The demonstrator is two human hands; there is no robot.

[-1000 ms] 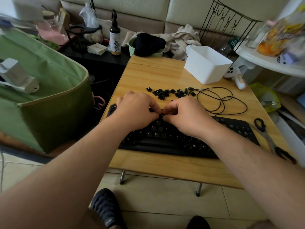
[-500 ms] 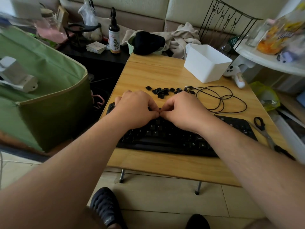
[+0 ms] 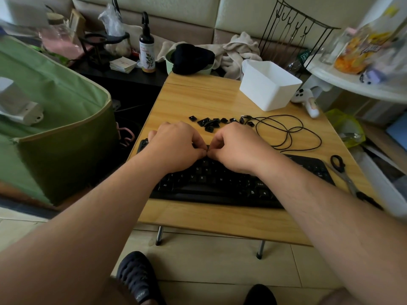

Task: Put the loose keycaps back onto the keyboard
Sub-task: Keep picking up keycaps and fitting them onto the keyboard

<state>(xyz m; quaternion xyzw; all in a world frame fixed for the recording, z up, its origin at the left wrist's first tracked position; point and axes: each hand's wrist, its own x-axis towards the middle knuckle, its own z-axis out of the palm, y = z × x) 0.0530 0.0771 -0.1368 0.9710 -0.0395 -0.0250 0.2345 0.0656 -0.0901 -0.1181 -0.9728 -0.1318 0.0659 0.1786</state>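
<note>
My shoe rested on the tiled floor under the near edge of the small wooden table. On the table lay the black keyboard, with my left hand and right hand above its upper rows, fingers curled and fingertips meeting; I could not tell what, if anything, they pinched. Just beyond my knuckles sat the loose keycaps, with a black cable coiled to their right. Scissors lay at the right edge, a white tub farther back, and a green bag stood left.
</note>
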